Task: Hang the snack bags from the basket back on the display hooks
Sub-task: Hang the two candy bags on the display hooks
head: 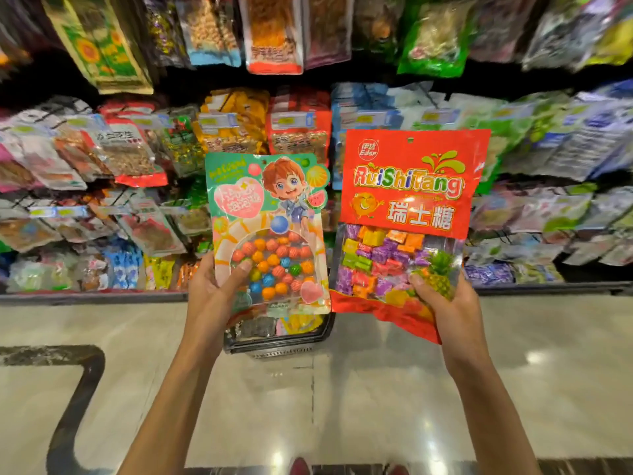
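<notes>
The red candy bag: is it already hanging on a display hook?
No, the red candy bag is held up at its lower corner by the right hand.

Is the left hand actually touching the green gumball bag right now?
Touching. The head view shows the left hand gripping the green gumball bag at its lower left edge, thumb pressed flat on the front.

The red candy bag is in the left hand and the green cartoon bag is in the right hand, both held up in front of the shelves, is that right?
Not quite: the hands are swapped. The head view shows the red candy bag in the right hand and the green cartoon bag in the left hand, both held up in front of the shelves.
</notes>
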### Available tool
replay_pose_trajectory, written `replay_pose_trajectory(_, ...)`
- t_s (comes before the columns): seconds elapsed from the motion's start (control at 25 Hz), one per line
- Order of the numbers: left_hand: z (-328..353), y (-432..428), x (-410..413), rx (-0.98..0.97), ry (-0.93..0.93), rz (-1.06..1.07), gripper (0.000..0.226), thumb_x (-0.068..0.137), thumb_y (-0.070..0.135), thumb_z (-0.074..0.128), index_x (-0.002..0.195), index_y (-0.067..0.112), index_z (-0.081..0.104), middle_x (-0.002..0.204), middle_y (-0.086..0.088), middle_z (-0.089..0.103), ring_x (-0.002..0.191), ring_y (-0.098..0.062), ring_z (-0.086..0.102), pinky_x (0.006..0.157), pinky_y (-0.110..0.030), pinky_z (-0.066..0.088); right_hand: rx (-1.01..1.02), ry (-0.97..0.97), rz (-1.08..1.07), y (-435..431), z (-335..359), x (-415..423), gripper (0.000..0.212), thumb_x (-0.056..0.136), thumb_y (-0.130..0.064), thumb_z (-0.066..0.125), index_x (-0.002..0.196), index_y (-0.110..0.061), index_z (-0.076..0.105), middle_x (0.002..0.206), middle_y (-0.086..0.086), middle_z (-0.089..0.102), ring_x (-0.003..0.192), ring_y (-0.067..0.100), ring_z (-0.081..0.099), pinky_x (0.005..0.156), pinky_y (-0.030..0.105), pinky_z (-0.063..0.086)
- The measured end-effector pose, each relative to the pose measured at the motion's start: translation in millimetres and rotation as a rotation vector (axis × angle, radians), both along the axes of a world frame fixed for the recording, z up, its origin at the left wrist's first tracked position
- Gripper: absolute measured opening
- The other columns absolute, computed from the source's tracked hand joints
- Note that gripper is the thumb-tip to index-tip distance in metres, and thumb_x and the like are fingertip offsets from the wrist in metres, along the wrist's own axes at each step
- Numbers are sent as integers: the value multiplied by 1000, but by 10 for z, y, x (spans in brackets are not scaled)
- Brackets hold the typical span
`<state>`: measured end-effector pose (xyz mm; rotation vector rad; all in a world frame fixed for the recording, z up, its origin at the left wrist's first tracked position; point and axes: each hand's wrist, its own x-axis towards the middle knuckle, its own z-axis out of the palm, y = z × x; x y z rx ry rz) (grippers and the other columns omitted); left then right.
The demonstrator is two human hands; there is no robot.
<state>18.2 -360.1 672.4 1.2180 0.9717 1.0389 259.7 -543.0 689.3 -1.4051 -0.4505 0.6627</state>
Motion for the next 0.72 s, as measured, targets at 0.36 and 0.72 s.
replay_pose_trajectory(0.36,193,-817,1866,92,-51,-189,34,90,17,66,123,13,59,110,-2,72,100,-18,69,67,-25,57,26,-102,-183,-1124,139,1477,29,89,-8,67,116,-16,63,100,5,75,86,23,73,67,28,59)
replay_pose_trajectory(0.72,258,-1437,3265,111,-71,-327,47,85,30,73,128,21,58,122,-2,68,114,-26,64,97,-57,48,22,-87,-380,-2205,300,2704,22,88,-9,68,108,-18,65,86,1,76,67,17,73,51,27,57)
